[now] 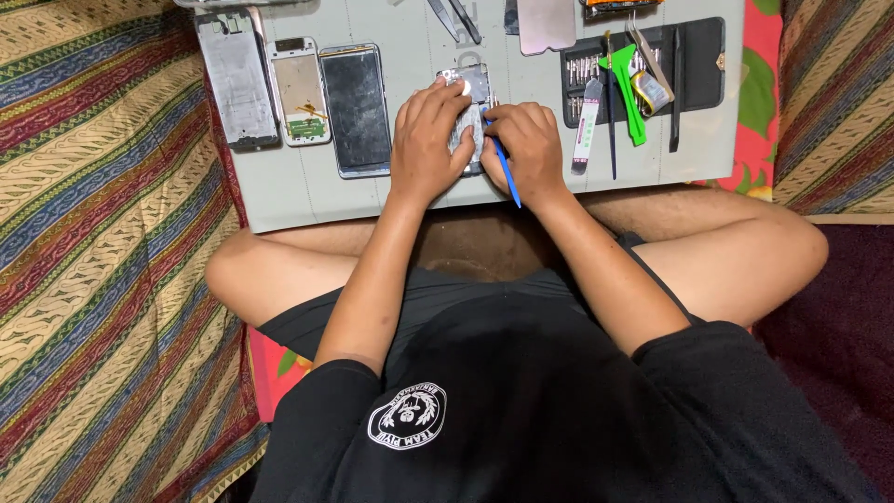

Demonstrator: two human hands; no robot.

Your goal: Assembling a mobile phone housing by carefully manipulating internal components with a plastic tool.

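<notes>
Both hands cover most of the opened phone (473, 93) near the mat's (279, 191) front edge, so its inside is hard to make out. The left hand (428, 140) presses flat on it, fingers together. The right hand (526, 149) pinches a blue tool (506, 169). Three flat phone parts (298, 93) line the mat's left side; a black tool tray (694, 56) fills its right corner, cut off above.
</notes>
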